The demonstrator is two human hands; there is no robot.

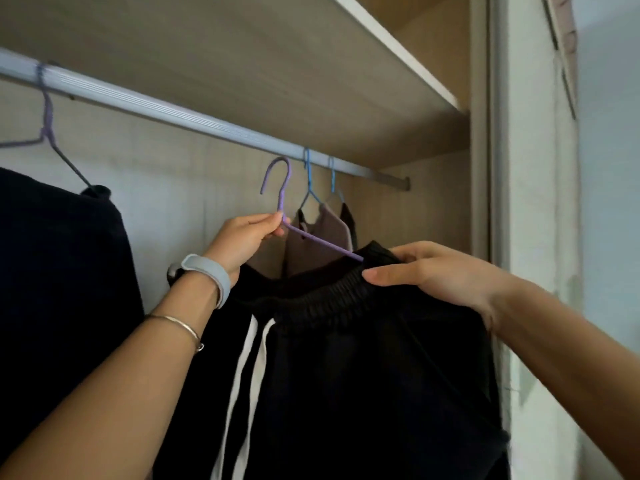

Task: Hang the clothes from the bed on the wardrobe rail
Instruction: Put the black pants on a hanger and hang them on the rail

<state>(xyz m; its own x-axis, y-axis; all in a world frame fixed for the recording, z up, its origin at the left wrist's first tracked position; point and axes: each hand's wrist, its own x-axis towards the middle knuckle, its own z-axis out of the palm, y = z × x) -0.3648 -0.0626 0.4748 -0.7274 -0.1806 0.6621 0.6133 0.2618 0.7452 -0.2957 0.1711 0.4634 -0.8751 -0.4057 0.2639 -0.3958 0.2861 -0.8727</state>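
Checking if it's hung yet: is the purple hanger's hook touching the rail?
Apart. The head view shows the purple hanger with wall visible between its hook and the rail above.

Single view: one head-worn wide-angle camera, positioned close in front of an open wardrobe and angled upward. The wardrobe rail point(207, 121) runs diagonally from the upper left of the frame toward the centre right, seen from below. The underside of the shelf point(242, 64) fills the top of the frame. Both forearms enter from the lower corners, at close range. The wardrobe's side panel point(479, 168) stands vertical at right.
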